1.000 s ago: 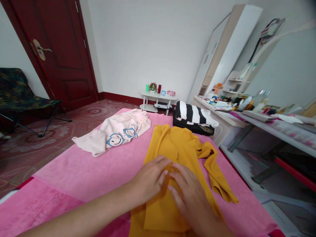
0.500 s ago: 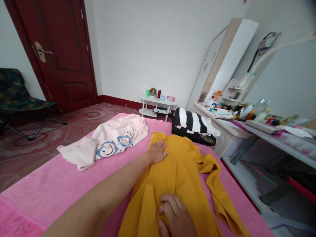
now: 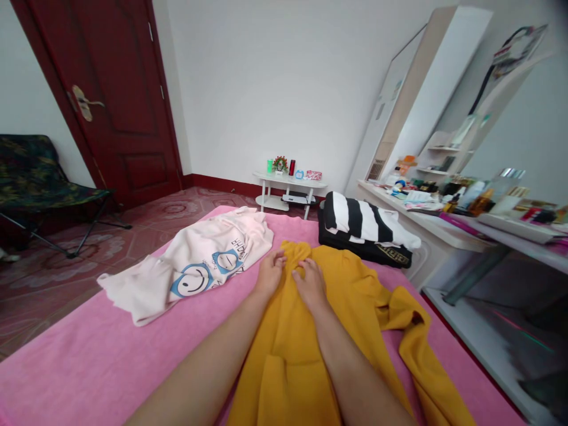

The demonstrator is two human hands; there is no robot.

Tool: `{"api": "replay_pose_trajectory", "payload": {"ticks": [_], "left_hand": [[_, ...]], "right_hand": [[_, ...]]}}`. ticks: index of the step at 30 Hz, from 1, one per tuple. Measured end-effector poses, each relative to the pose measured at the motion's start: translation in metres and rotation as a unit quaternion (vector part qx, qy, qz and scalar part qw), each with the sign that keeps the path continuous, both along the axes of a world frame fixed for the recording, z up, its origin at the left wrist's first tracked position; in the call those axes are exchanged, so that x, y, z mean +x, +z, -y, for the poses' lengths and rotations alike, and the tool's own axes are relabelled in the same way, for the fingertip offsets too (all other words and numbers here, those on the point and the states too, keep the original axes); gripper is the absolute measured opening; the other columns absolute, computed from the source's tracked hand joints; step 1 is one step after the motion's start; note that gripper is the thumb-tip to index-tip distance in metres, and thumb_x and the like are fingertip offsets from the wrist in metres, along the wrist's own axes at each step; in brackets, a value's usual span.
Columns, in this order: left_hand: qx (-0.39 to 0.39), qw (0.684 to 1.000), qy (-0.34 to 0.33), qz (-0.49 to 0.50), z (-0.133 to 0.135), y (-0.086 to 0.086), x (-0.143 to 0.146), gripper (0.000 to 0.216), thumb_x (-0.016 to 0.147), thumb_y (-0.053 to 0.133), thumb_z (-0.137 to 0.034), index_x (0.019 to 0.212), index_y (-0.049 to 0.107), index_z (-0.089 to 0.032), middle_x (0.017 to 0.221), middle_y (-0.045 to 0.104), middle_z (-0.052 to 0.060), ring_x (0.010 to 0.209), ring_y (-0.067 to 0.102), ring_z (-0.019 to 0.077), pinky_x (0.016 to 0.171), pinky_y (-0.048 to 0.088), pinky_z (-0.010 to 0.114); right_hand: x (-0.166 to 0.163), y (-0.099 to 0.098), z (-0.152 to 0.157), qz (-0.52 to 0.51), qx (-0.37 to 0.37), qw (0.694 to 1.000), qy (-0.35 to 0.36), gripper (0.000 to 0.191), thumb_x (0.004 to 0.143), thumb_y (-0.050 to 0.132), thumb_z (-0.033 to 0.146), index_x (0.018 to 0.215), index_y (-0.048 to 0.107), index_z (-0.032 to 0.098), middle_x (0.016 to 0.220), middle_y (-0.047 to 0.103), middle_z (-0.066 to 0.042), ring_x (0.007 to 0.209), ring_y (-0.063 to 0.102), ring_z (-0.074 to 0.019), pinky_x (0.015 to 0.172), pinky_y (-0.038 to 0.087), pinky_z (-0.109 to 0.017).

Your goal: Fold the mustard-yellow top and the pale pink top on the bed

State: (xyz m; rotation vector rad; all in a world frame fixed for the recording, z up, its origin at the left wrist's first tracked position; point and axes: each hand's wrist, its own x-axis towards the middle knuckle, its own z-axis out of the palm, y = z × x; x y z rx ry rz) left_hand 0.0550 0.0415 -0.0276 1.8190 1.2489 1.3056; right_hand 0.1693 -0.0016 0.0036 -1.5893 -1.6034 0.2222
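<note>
While both arms are reaching out over the pink bed (image 3: pixel 89 367), the yellow top (image 3: pixel 284 367) is lying flat under them. The left hand (image 3: pixel 269 275) and the right hand (image 3: pixel 309 285) are resting side by side on its far end, their fingers (image 3: pixel 277 258) bending down onto the cloth, and I cannot tell if they are pinching it or just pressing. A cream shirt (image 3: pixel 199 266) with smiley faces is lying just left of the hands, a striped pile (image 3: pixel 361 222) is sitting farther back on the right, and a little white bench (image 3: pixel 288 177) is standing by the far wall.
</note>
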Motion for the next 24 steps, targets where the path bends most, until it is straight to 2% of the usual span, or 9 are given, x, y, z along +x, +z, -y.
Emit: {"api": "replay_pose_trajectory", "payload": {"ticks": [2,4,7,10,13,16,21,24], "left_hand": [[-0.016,0.999,0.022,-0.016,-0.009,-0.003,-0.002,0.039,0.085,0.034,-0.006,0.119,0.052,-0.010,0.114,0.064,0.012,0.093,0.066,0.0144,0.081,0.052,0.027],[-0.025,0.998,0.041,-0.049,-0.018,-0.001,-0.001,0.038,0.082,0.041,-0.005,0.117,0.055,-0.010,0.111,0.066,0.012,0.093,0.065,0.0156,0.083,0.051,0.028],[-0.030,0.991,0.054,-0.117,-0.034,0.013,0.007,0.037,0.080,0.049,-0.007,0.114,0.059,-0.014,0.112,0.066,0.010,0.104,0.061,0.0184,0.094,0.045,0.030],[-0.046,0.979,0.052,-0.191,-0.052,0.030,0.021,0.035,0.078,0.056,-0.013,0.111,0.063,-0.016,0.108,0.067,0.011,0.105,0.060,0.0227,0.093,0.044,0.033],[-0.066,0.965,0.058,-0.247,-0.069,0.039,0.033,0.031,0.076,0.061,-0.018,0.107,0.065,-0.018,0.111,0.065,0.013,0.105,0.060,0.0259,0.091,0.044,0.035],[-0.089,0.953,0.064,-0.283,-0.086,0.039,0.038,0.025,0.076,0.063,-0.023,0.099,0.068,-0.018,0.111,0.065,0.014,0.104,0.060,0.0261,0.087,0.045,0.033],[-0.119,0.944,0.068,-0.302,-0.108,0.033,0.031,0.021,0.069,0.070,-0.033,0.086,0.070,-0.020,0.096,0.070,0.008,0.092,0.064,0.0226,0.076,0.047,0.028],[-0.105,0.943,0.091,-0.302,-0.115,0.030,0.027,0.022,0.071,0.068,-0.035,0.088,0.068,-0.020,0.099,0.069,0.008,0.093,0.063,0.0208,0.076,0.046,0.026]], "right_hand": [[0.007,-0.018,-0.006,-0.001,-0.003,1.000,-0.016,0.026,0.078,0.051,0.024,0.097,0.066,0.014,0.116,0.059,-0.014,0.111,0.052,-0.0246,0.101,0.036,-0.039],[0.012,-0.027,-0.006,-0.012,0.005,1.000,-0.015,0.027,0.079,0.050,0.025,0.096,0.067,0.013,0.115,0.060,-0.013,0.110,0.054,-0.0237,0.101,0.037,-0.038],[0.015,-0.028,-0.005,-0.020,0.015,1.000,-0.006,0.029,0.078,0.050,0.025,0.098,0.067,0.013,0.113,0.061,-0.012,0.109,0.054,-0.0235,0.101,0.037,-0.038],[0.014,-0.028,-0.006,-0.020,0.018,1.000,0.004,0.027,0.077,0.052,0.026,0.097,0.067,0.014,0.114,0.060,-0.012,0.109,0.053,-0.0236,0.101,0.037,-0.038],[0.014,-0.028,-0.006,-0.024,0.018,0.999,0.009,0.024,0.077,0.052,0.025,0.093,0.068,0.016,0.113,0.059,-0.011,0.109,0.053,-0.0228,0.100,0.037,-0.038],[0.014,-0.029,-0.006,-0.030,0.016,0.999,0.009,0.021,0.077,0.052,0.024,0.090,0.068,0.018,0.112,0.059,-0.010,0.109,0.053,-0.0223,0.100,0.037,-0.037],[0.014,-0.029,-0.006,-0.028,0.014,1.000,0.003,0.019,0.076,0.053,0.023,0.087,0.068,0.019,0.110,0.059,-0.009,0.107,0.053,-0.0218,0.099,0.038,-0.037],[0.014,-0.029,-0.006,-0.024,0.014,1.000,0.000,0.019,0.076,0.052,0.022,0.087,0.067,0.019,0.110,0.060,-0.008,0.106,0.054,-0.0218,0.098,0.038,-0.037]]}}
